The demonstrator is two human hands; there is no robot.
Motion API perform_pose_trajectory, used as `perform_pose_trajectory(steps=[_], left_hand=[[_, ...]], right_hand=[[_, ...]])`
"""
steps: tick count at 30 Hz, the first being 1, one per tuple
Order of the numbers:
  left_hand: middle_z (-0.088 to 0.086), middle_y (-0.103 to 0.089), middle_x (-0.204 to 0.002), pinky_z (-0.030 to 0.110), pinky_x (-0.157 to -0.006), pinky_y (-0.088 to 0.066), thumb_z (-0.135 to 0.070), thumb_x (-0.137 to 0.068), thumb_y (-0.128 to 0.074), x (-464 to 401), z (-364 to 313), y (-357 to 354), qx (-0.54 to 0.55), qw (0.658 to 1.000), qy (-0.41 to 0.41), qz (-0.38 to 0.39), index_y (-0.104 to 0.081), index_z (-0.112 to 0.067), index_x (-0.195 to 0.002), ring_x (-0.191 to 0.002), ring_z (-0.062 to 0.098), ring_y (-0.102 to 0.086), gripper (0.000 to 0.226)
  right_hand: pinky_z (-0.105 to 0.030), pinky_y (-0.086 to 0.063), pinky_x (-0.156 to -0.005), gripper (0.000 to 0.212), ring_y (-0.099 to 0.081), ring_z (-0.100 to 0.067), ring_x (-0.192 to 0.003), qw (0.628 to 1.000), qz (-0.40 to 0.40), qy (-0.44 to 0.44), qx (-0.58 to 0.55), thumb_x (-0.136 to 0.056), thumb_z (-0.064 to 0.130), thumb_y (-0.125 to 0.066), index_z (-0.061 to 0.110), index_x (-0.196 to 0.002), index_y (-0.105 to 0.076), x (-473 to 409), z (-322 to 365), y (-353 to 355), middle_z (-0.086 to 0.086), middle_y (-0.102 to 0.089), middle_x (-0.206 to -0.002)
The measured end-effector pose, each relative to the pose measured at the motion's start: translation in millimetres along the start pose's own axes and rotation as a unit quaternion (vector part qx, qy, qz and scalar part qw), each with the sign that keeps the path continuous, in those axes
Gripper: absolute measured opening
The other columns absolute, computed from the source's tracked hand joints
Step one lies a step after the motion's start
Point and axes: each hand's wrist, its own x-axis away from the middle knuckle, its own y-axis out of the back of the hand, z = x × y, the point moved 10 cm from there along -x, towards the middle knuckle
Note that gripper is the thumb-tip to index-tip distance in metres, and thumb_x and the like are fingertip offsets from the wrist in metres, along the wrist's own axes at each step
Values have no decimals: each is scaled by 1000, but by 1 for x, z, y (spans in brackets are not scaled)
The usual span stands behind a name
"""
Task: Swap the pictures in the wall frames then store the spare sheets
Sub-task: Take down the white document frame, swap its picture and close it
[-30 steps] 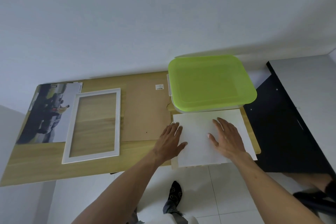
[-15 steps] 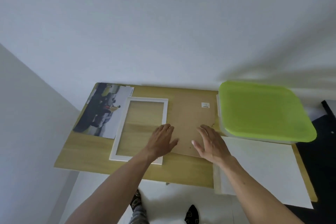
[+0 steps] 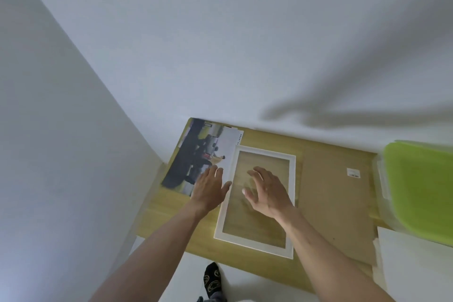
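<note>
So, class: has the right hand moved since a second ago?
Yes. The right hand went leftward along the table, from the white sheet to above the white frame.

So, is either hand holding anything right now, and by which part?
Nothing is held. The left hand is spread open over the photo print; the right hand is open above the white frame.

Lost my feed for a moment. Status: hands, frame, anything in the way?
Left hand open over the print. Right hand open above the frame, which lies flat on the table. Nothing blocking either hand.
</note>
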Motion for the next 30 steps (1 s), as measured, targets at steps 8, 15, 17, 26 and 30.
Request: perform_pose_trajectory(steps=[8,15,17,26,30], left_hand=[[13,-39,-140,38,-108,-35,-47,-96,-48,-7,105,1,-15,993,117,23,-35,-8,-137,-130,30,-38,58],[18,-31,-144,42,-108,-32,-40,-90,-64,1,156,-6,66,964,251,55,-23,-5,-142,-133,35,-31,75],[17,-34,-141,40,-105,-37,-35,-87,-69,0,163,-4,87,961,259,46,-27,-5,-140,-130,33,-35,74],[13,-33,-138,38,-107,-35,-22,-81,-73,-2,171,1,119,953,277,24,-36,-6,-134,-128,31,-34,67],[13,-40,-133,37,-98,-43,-25,-79,-77,-4,181,-2,147,948,277,53,-42,-4,-130,-122,29,-40,66]], right_hand=[[-41,-12,-123,63,-16,-23,-151,994,97,39,43,-100,46,-45,17,-154,-29,-58,74,-48,-5,-21,-164],[-46,1,-124,64,-8,-23,-153,976,195,18,93,-100,46,-43,20,-155,-24,-67,92,-87,-6,-11,-166],[-46,1,-124,65,-11,-23,-153,975,204,13,88,-99,45,-46,20,-155,-24,-66,97,-92,-7,-10,-166],[-46,-1,-124,68,0,-28,-153,975,214,-9,68,-98,40,-51,24,-155,-19,-65,100,-98,-7,1,-166],[-53,3,-122,72,13,-39,-150,968,232,-57,72,-97,43,-52,40,-155,-9,-60,87,-105,-18,18,-163]])
